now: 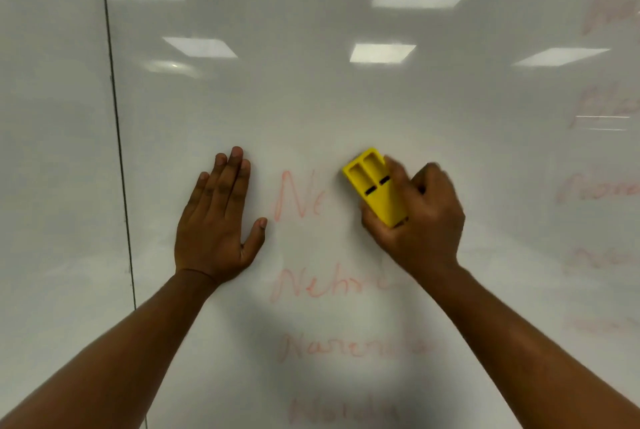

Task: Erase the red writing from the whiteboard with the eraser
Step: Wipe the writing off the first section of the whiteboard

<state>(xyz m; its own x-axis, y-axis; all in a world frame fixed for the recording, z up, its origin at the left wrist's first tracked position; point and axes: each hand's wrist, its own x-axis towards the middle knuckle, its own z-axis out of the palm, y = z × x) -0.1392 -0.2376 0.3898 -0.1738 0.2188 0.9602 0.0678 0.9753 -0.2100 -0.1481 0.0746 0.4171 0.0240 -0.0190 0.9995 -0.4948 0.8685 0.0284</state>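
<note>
Now the right hand (420,217) grips the yellow eraser (375,186) against the whiteboard (311,109), just right of the red writing (298,194); the left hand (216,220) presses flat, fingers straight, near the board's seam (116,123).

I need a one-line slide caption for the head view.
Right hand wipes red writing off whiteboard with yellow eraser; left hand presses flat.

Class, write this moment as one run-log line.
left hand: flat on whiteboard | right hand: grips yellow eraser | top red word: partly wiped | lower words: remain
</note>
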